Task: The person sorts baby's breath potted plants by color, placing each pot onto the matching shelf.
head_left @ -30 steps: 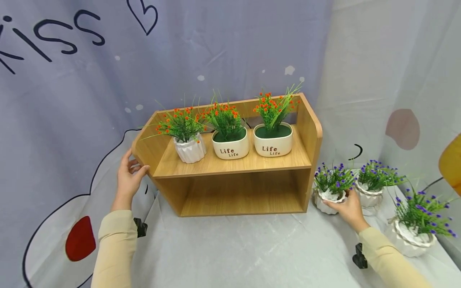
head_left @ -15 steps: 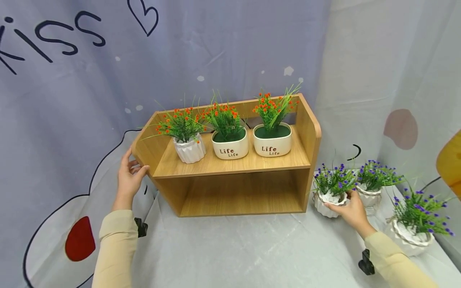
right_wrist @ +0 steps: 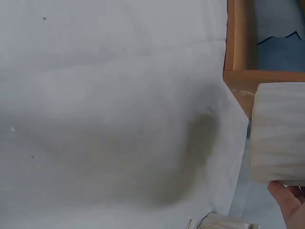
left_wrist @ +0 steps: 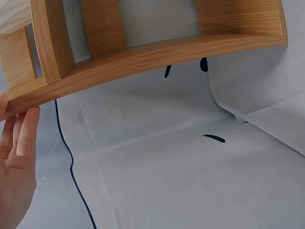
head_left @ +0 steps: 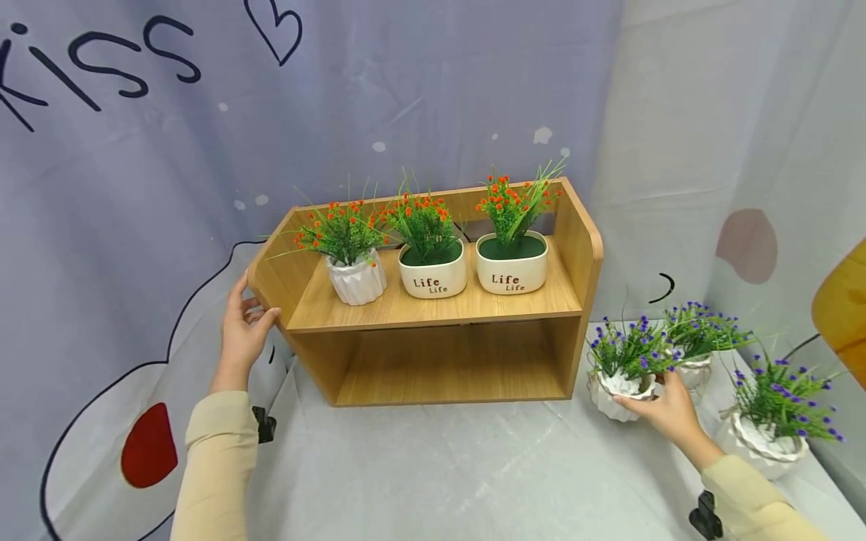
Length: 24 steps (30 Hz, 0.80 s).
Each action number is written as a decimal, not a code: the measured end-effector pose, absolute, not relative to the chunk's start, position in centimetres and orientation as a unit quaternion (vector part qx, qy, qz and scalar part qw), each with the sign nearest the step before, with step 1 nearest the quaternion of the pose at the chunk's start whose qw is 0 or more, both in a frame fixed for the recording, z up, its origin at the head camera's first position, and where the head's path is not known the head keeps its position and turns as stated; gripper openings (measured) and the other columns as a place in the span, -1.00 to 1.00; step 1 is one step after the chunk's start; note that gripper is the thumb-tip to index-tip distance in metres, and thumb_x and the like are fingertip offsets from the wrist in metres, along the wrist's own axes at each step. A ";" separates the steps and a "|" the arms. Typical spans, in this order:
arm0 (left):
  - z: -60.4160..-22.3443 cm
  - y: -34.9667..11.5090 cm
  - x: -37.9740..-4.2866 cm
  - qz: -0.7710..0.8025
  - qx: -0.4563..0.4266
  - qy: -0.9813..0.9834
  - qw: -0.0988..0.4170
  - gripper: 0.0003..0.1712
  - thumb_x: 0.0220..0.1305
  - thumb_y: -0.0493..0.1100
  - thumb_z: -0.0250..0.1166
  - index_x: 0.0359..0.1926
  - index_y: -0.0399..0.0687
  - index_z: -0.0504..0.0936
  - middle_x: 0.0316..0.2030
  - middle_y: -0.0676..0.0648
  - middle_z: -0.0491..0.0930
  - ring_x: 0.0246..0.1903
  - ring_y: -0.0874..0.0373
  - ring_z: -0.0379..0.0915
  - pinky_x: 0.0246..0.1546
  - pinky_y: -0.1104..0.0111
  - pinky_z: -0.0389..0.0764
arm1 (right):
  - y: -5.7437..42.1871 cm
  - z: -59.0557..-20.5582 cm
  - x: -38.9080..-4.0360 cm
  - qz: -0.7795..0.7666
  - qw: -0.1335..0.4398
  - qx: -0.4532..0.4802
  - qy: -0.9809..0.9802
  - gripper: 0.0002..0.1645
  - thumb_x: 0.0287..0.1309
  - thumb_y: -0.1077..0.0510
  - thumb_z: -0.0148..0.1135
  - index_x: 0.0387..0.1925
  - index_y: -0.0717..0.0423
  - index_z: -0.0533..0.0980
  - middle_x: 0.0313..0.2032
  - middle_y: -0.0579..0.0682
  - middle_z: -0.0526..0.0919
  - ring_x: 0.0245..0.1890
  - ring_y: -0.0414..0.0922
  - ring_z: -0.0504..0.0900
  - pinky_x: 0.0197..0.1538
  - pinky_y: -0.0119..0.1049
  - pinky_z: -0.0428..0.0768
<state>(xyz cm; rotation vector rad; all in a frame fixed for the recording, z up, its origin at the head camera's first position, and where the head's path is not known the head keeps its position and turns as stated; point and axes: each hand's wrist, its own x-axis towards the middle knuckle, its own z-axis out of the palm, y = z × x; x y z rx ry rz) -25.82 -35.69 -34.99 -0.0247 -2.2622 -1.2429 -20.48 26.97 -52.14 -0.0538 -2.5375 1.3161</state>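
Observation:
My left hand (head_left: 245, 334) grips the left side panel of a two-tier wooden shelf (head_left: 433, 319), thumb at the front edge and fingers along the outside. In the left wrist view, the fingers of the left hand (left_wrist: 19, 164) meet the panel's edge. Just right of the shelf, my right hand (head_left: 673, 413) holds a white flowerpot (head_left: 612, 402) with purple flowers (head_left: 629, 346), thumb on the near side. The right wrist view has this pot's plain white wall (right_wrist: 279, 136) above the thumb. The other right fingers are mostly hidden.
On the upper tier stand a ribbed white pot (head_left: 358, 279) and two oval "Life" planters (head_left: 433, 279) (head_left: 512, 276), all with orange flowers. Two more purple-flowered pots (head_left: 693, 372) (head_left: 758, 447) stand at the right. A printed curtain (head_left: 433, 98) hangs behind.
The right hand has drawn the purple-flowered pot slightly toward me, away from the back of the table. The left hand keeps its hold on the shelf, which stays in place.

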 end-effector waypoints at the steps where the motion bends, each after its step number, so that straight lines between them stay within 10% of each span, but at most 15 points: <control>1: -35.0 -35.7 -25.8 -0.461 -0.009 -0.843 0.276 -0.09 0.19 -0.49 0.22 0.47 0.08 0.06 0.12 -0.27 0.33 -0.31 0.54 0.34 -0.29 0.77 0.42 | 26.9 -52.0 -20.3 0.455 0.141 -0.016 -0.879 0.04 -0.25 0.14 0.57 0.16 0.53 0.17 0.04 0.49 0.32 0.02 0.35 0.33 0.06 0.27 0.34; 18: -34.6 -35.6 -25.6 -0.450 0.004 -0.855 0.258 -0.08 0.23 -0.39 0.23 0.49 0.15 0.00 0.15 -0.31 0.35 -0.31 0.53 0.32 -0.25 0.71 0.41 | 24.6 -49.9 -16.2 0.453 0.099 0.006 -0.886 0.00 -0.26 0.16 0.58 0.12 0.55 0.22 0.02 0.47 0.31 0.00 0.42 0.39 -0.11 0.08 0.62; 24: -34.8 -35.8 -25.7 -0.454 0.004 -0.853 0.257 -0.09 0.23 -0.39 0.23 0.48 0.16 0.01 0.16 -0.30 0.35 -0.30 0.50 0.33 -0.27 0.73 0.40 | 23.2 -49.4 -14.8 0.453 0.106 0.020 -0.885 0.01 -0.33 0.19 0.61 0.14 0.49 0.26 0.01 0.41 0.39 -0.02 0.34 0.45 -0.22 -0.40 0.65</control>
